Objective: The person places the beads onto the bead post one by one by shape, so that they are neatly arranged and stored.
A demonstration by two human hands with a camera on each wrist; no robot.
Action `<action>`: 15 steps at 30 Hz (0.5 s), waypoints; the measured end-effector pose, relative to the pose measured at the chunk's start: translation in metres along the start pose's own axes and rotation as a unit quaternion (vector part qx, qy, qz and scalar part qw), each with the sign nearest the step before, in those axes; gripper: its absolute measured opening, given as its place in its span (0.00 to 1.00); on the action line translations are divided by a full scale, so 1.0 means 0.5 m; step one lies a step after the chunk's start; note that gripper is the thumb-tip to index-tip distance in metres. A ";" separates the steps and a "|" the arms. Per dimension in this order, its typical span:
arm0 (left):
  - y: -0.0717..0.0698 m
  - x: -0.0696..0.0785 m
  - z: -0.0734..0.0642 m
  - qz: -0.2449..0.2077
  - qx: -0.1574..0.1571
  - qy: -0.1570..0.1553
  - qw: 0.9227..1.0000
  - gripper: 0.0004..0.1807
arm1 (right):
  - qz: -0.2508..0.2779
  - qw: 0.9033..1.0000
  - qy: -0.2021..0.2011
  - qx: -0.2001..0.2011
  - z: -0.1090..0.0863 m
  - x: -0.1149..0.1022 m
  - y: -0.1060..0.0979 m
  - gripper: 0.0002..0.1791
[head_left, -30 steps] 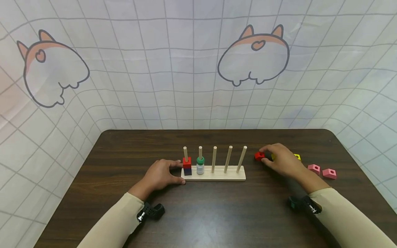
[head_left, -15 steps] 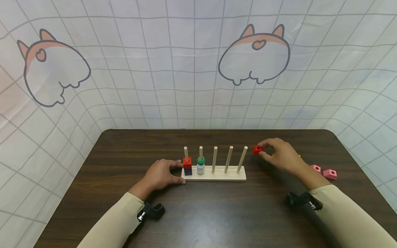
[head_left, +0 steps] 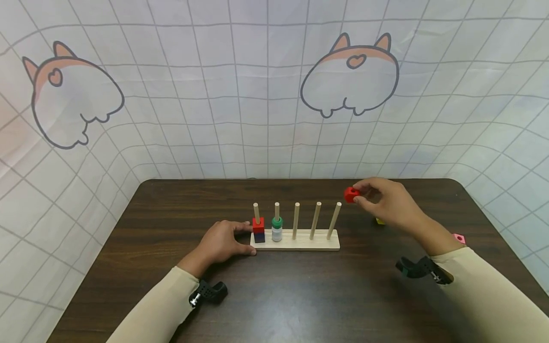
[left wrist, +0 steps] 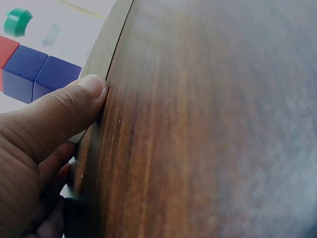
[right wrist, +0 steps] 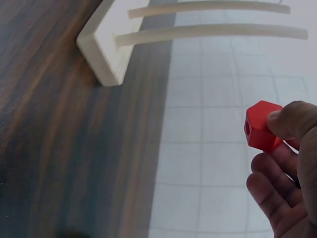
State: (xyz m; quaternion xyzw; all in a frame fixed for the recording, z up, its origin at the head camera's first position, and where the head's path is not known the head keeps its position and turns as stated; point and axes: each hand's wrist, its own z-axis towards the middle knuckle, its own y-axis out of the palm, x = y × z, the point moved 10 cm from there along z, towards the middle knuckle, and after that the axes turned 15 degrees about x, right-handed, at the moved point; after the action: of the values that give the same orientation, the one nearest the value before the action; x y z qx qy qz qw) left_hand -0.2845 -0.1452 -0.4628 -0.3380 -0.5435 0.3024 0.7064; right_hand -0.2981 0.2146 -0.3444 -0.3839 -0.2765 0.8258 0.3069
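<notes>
A pale wooden peg board [head_left: 306, 244] with several upright pegs lies on the table. My left hand [head_left: 220, 242] grips its left end, the thumb along the front edge. The leftmost peg carries a red cube [head_left: 258, 225] above dark blue cubes [left wrist: 37, 72]. On the second peg sits a green piece [head_left: 277, 222] over white pieces [head_left: 277, 234]. The other pegs are bare. My right hand [head_left: 392, 205] pinches a red block [head_left: 351, 195] with a hole through it, raised beyond the rightmost peg [head_left: 334, 220]. Thumb and fingers hide part of this block [right wrist: 261, 126].
A yellow block [head_left: 380, 221] shows partly beneath my right hand. Farther right, a pink block [head_left: 459, 238] is partly covered by my right forearm. Behind the dark wood table [head_left: 193, 195] hangs a white gridded cloth [head_left: 206, 119] with drawn animals.
My right hand has lifted the red block off the table and carried it up and slightly left, keeping its pinch. The left hand and the peg board have stayed in place.
</notes>
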 end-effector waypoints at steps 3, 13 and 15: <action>0.001 -0.001 0.000 -0.001 -0.002 -0.001 1.000 0.31 | 0.009 1.000 0.003 0.004 0.008 -0.014 -0.007 0.14; 0.000 0.000 0.001 -0.001 -0.005 -0.004 1.000 0.30 | 0.032 0.999 -0.016 0.037 0.028 -0.070 -0.028 0.13; 0.000 0.000 0.001 -0.002 -0.005 -0.005 1.000 0.30 | 0.041 0.998 -0.025 0.042 0.032 -0.084 -0.030 0.13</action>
State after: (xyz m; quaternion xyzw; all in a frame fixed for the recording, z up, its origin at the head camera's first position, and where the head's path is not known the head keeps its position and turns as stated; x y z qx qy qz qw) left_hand -0.2851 -0.1452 -0.4625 -0.3389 -0.5487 0.3003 0.7028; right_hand -0.2849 0.1907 -0.3059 -0.3606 -0.2330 0.8580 0.2820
